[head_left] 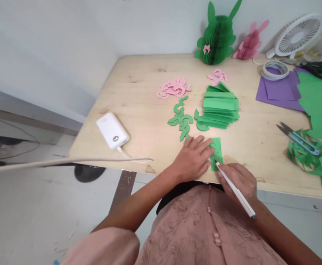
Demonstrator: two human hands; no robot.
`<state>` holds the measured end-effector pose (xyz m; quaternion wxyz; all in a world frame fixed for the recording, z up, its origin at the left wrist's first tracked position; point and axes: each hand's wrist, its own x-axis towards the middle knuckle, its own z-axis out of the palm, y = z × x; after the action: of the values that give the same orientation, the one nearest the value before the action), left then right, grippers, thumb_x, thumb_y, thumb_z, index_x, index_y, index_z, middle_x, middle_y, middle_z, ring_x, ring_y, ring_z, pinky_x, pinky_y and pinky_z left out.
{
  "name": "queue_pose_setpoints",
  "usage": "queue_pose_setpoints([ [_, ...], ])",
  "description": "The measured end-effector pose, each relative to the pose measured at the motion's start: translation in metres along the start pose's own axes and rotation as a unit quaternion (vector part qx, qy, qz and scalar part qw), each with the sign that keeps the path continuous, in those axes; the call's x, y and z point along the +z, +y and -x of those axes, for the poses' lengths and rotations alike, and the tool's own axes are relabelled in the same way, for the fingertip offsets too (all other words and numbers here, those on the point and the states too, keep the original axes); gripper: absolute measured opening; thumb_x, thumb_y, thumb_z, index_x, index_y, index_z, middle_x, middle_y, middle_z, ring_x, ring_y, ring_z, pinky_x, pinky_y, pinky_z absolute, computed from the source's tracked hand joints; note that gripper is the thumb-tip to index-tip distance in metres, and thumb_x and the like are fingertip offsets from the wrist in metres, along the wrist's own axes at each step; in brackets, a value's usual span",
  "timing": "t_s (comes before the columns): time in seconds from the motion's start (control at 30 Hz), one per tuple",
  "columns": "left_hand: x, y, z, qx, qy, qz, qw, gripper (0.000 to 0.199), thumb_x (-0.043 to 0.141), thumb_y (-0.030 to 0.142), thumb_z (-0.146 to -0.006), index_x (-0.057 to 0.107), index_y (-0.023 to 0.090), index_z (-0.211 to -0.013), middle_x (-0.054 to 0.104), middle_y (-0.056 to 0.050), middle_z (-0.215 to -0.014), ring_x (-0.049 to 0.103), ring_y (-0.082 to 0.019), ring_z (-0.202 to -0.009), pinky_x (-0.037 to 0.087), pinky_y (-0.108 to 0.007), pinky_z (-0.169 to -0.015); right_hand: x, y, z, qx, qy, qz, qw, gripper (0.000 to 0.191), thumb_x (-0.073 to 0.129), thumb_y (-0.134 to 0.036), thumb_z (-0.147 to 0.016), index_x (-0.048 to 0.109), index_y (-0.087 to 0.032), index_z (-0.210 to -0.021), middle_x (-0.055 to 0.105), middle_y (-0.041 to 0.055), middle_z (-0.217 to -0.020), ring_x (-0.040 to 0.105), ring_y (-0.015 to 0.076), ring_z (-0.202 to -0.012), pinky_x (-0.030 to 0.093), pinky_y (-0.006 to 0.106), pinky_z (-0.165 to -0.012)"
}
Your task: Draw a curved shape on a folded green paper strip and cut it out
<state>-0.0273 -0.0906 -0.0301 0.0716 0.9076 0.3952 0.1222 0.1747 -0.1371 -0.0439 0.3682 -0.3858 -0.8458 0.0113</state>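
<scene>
A small green paper piece (216, 147) with a curved outline drawn on it lies near the front edge of the wooden table (138, 110). Resting flat with its fingers spread, my left hand (192, 158) touches the paper's left edge. My right hand (240, 180) grips a white pen (236, 193), whose dark tip meets the lower part of the paper. Cut green shapes (180, 119) lie just beyond my left hand, and folded green strips (220, 106) are fanned out behind the paper.
Pink cutouts (174, 88) lie farther back. Scissors (299, 139) rest on green scraps (312, 158) at right, before purple sheets (280, 88) and tape (275, 70). A green paper rabbit (217, 40) and a fan (299, 36) stand behind. A white power bank (112, 130) with a cable is left.
</scene>
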Motion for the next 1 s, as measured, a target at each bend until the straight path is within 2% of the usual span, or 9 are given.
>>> queue_pose_setpoints([
  [0.3,-0.0016,0.0011,0.0003,0.002,0.003,0.001,1.000,0.037,0.043,0.033,-0.093,0.056,0.020,-0.124,0.048,-0.009,-0.143,0.041,-0.029,-0.130,0.031,-0.050,-0.107,-0.0003,-0.0003,-0.0007,0.003,0.002,-0.011,1.000,0.035,0.062,-0.004,-0.080,0.060,-0.015,-0.113,0.071,0.0084,-0.080,0.065,0.0209,-0.072,0.052,0.034,-0.066],
  [1.0,0.0003,0.0021,0.0025,-0.006,-0.001,0.005,1.000,0.041,0.042,0.034,-0.094,0.051,0.018,-0.130,0.045,-0.008,-0.146,0.036,-0.030,-0.134,0.027,-0.051,-0.109,-0.0003,-0.0014,-0.0013,0.005,0.003,-0.015,1.000,0.038,0.065,0.001,-0.076,0.061,-0.012,-0.112,0.071,0.0094,-0.080,0.062,0.0216,-0.075,0.052,0.034,-0.067],
])
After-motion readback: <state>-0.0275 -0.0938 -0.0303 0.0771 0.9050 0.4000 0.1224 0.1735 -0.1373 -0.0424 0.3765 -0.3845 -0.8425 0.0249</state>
